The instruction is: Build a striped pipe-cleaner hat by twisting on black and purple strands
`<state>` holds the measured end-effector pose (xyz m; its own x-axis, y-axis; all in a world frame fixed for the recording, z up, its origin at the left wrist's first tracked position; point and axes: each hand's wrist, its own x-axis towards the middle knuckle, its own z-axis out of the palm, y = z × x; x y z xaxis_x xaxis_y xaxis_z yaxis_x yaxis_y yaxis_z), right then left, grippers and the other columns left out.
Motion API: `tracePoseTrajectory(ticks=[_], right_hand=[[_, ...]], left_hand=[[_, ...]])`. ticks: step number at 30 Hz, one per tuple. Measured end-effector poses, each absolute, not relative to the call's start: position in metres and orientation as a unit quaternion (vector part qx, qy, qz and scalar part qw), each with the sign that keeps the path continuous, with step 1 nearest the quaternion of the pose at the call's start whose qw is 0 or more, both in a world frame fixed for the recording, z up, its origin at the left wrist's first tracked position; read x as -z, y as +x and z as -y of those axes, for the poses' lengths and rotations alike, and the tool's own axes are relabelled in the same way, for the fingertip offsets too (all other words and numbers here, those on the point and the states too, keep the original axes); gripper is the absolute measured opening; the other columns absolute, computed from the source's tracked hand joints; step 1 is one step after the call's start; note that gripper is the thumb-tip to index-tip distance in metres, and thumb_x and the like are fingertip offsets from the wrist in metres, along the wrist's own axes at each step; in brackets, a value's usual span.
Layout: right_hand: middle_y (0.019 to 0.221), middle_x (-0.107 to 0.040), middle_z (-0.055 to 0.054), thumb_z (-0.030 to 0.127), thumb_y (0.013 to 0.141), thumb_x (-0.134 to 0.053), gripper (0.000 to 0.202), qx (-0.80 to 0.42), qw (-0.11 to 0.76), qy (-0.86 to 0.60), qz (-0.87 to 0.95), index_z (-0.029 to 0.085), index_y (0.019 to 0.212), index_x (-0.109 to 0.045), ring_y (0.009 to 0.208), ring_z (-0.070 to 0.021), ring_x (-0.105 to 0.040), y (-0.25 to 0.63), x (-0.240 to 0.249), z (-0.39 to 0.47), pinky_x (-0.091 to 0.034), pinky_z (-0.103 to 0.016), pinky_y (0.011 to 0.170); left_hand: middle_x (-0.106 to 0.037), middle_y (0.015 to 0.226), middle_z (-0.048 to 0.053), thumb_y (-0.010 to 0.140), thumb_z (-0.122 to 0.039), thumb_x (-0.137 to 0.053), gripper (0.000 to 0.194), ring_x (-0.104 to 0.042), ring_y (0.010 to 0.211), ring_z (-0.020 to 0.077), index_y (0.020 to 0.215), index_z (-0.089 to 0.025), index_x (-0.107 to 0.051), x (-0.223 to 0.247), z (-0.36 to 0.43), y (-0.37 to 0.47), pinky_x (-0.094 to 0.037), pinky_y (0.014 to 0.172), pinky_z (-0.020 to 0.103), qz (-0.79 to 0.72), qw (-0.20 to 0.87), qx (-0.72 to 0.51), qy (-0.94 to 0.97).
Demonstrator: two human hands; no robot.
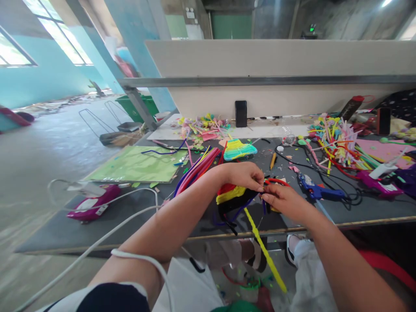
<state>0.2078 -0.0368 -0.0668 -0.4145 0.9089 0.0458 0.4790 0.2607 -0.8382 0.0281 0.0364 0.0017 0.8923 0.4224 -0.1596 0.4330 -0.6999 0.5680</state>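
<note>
My left hand (247, 177) and my right hand (282, 197) meet over the table's front part, fingers pinched together. Between the fingertips is a dark purple pipe cleaner (246, 206), with short ends hanging down; the exact pinch point is partly hidden. Beneath my left hand lies a flat red, yellow and black pipe-cleaner piece (231, 196), partly covered by the hand. A long yellow pipe cleaner (264, 251) sticks out over the table edge below. Left of my hands is a bundle of pink, red and purple pipe cleaners (201, 170). A turquoise and yellow pipe-cleaner piece (239, 149) lies behind.
A blue glue gun (320, 189) with a black cord lies to the right, near an orange pencil-like tool (273, 161). A phone (241, 114) stands at the back. A magenta power strip (94, 203) sits left; its white cable (107, 237) crosses my left arm.
</note>
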Motion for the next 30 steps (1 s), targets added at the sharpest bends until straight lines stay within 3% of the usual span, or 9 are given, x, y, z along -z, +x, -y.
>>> tracePoseTrajectory(ticks=[4,7,11,13,18,22,30], right_hand=[[0.057,-0.050,0.004,0.044,0.070,-0.067,0.029,-0.556,0.329,-0.456,0.612,0.016,0.073,-0.061,0.050,-0.0080,-0.042,0.214,0.073,0.028,-0.031,-0.022,0.049],[0.061,-0.055,0.002,0.043,0.066,-0.073,0.031,-0.595,0.384,-0.457,0.539,0.015,0.073,-0.063,0.053,-0.0080,-0.047,0.217,0.069,0.027,-0.034,-0.021,0.050],[0.064,-0.060,0.001,0.041,0.063,-0.076,0.029,-0.608,0.459,-0.449,0.468,0.016,0.076,-0.067,0.054,-0.0080,-0.051,0.221,0.061,0.027,-0.039,-0.020,0.052],[0.065,-0.061,0.002,0.039,0.063,-0.077,0.028,-0.606,0.481,-0.440,0.455,0.017,0.076,-0.068,0.054,-0.0082,-0.052,0.223,0.060,0.026,-0.041,-0.021,0.052],[0.066,-0.062,0.001,0.037,0.066,-0.076,0.025,-0.603,0.495,-0.433,0.452,0.017,0.080,-0.069,0.055,-0.0088,-0.053,0.222,0.065,0.023,-0.041,-0.021,0.052],[0.065,-0.062,0.001,0.037,0.064,-0.077,0.025,-0.601,0.493,-0.442,0.447,0.017,0.077,-0.068,0.054,-0.0088,-0.053,0.218,0.068,0.024,-0.040,-0.021,0.052],[0.061,-0.059,0.001,0.037,0.066,-0.075,0.026,-0.616,0.467,-0.436,0.461,0.016,0.078,-0.068,0.051,-0.0087,-0.050,0.215,0.067,0.023,-0.037,-0.021,0.049]], left_hand=[[-0.065,0.073,0.001,0.075,-0.028,-0.063,0.018,-0.057,0.068,0.0119,0.084,-0.013,-0.068,0.005,-0.043,0.028,-0.041,0.062,0.020,-0.225,0.393,-0.056,0.890],[-0.066,0.083,0.003,0.075,-0.027,-0.064,0.023,-0.059,0.074,0.0127,0.095,-0.015,-0.066,0.009,-0.048,0.025,-0.045,0.067,0.022,-0.253,0.407,-0.220,0.850],[-0.063,0.091,0.004,0.076,-0.024,-0.061,0.023,-0.059,0.079,0.0124,0.098,-0.016,-0.061,0.018,-0.040,0.009,-0.046,0.074,0.025,-0.356,0.307,-0.555,0.687],[-0.062,0.093,0.003,0.078,-0.023,-0.059,0.022,-0.059,0.081,0.0122,0.099,-0.017,-0.059,0.027,-0.024,0.001,-0.046,0.077,0.026,-0.399,0.236,-0.647,0.605],[-0.057,0.104,0.008,0.078,-0.021,-0.060,0.005,-0.055,0.103,0.0193,0.082,-0.017,-0.062,0.064,0.029,0.008,-0.043,0.092,0.034,-0.473,0.068,-0.579,0.661],[-0.048,0.126,0.009,0.075,-0.025,-0.066,0.011,-0.043,0.120,0.0264,0.085,-0.020,-0.066,0.083,0.046,0.025,-0.035,0.103,0.044,-0.510,-0.029,-0.439,0.739],[-0.054,0.117,0.008,0.081,-0.021,-0.055,0.010,-0.046,0.114,0.0253,0.078,-0.019,-0.065,0.086,0.038,0.030,-0.034,0.104,0.044,-0.506,-0.059,-0.357,0.783]])
